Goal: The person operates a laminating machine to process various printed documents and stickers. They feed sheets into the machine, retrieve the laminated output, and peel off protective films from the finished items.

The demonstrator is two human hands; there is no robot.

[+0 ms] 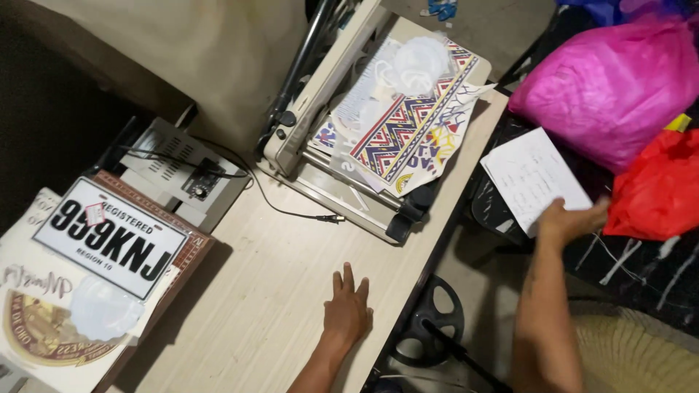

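Right hand (pixel 571 218) is pinching the lower edge of a white paper sheet (pixel 528 178) that lies on the dark marbled surface (pixel 641 269) next to the pink bag (pixel 611 80). Left hand (pixel 346 309) is flat on the desk (pixel 277 284), fingers spread. I'd grip further in so the sheet doesn't crease, and keep that left palm planted.

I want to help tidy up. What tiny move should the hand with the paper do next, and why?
Probably bring the white sheet over to the wooden table. The right hand grips its edge, off to the side near the pink bag and red bag, while the left hand rests flat on bare tabletop.
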